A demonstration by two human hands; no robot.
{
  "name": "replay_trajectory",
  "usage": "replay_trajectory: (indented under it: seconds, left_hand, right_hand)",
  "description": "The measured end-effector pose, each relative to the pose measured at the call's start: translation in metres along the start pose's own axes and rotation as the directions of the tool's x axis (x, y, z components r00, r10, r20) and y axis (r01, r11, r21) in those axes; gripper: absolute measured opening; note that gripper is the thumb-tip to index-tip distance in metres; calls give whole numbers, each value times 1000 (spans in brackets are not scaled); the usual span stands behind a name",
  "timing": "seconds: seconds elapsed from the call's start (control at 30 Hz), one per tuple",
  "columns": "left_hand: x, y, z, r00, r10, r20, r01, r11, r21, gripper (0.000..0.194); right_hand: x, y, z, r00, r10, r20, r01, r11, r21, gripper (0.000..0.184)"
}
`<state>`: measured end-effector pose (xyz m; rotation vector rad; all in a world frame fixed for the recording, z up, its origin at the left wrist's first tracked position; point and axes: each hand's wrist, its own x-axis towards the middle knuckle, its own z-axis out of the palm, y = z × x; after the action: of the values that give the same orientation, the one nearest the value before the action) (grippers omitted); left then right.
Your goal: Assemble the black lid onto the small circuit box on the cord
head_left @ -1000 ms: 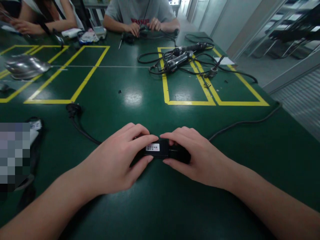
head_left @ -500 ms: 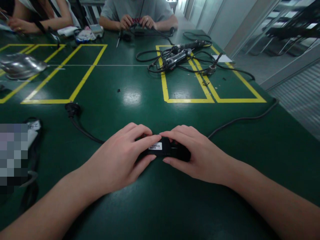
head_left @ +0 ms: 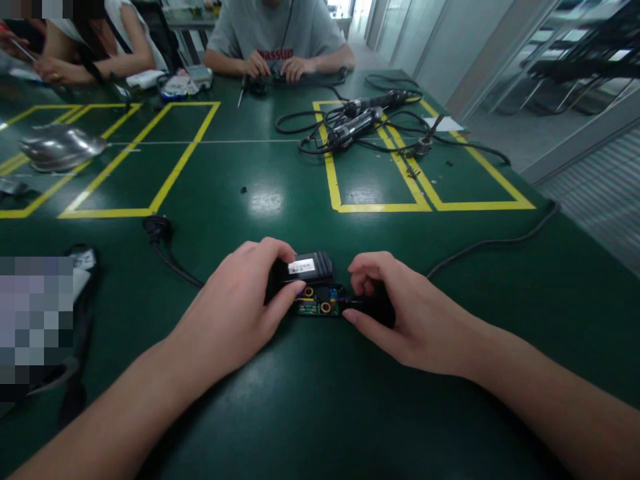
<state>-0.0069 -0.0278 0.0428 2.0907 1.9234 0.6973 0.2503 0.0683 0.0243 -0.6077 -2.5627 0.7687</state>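
Note:
My left hand grips a black plastic cover with a white label between thumb and fingers. The cover is tilted up, off the lower half of a small black case. In that lower half shows a circuit board with copper-coloured rings and coloured wires. My right hand curls at the case's right end, its thumb against the edge by the black cable end; its palm side is partly hidden. A cable with a black plug runs out to the left.
Two electric screwdrivers with tangled cables lie at the back right, near small screws. A shiny metal shell stands at the left. Yellow tape marks the green table. Across it a person handles parts.
The labelled cover has come off the case in my left hand, baring the circuit board. My right hand's fingers have drawn back to the right. The view has shifted slightly.

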Motion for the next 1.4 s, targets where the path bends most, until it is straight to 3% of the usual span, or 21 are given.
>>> replay_trajectory:
  seconds: [0.13,0.2,0.37,0.5,0.6,0.97,1.2,1.4]
  left_hand:
    - [3,-11,2,1000,-26,13,25,993,120,6]
    - [4,-15,1,999,21,50,-27,991,133,11]
    - [-2,-14,-10,985,169,-16,-164,973,161,24]
    - [-8,-8,-19,951,245,187,-261,963,69,15]
    - [-10,-7,-19,936,219,277,-253,963,96,23]
    - [-10,-5,-20,934,226,276,-252,966,64,27]
    - [-9,-6,-23,950,264,165,-274,960,46,24]
    - [-9,-6,-21,947,245,207,-261,964,52,23]
  right_hand:
    - [-1,-1,-2,999,-15,29,16,998,-56,17]
    - [-1,-1,-2,998,-45,54,50,994,-94,13]
    - [-3,0,-3,993,-79,86,90,988,-129,15]
    - [-2,0,-7,988,-81,132,101,983,-152,16]
    - [-1,1,-10,990,-79,117,95,986,-134,17]
    - [-4,4,-14,986,-135,97,144,985,-98,18]
    - [-2,1,-17,985,-167,32,169,980,-106,21]
    - [-1,1,-18,987,-136,80,145,983,-114,22]
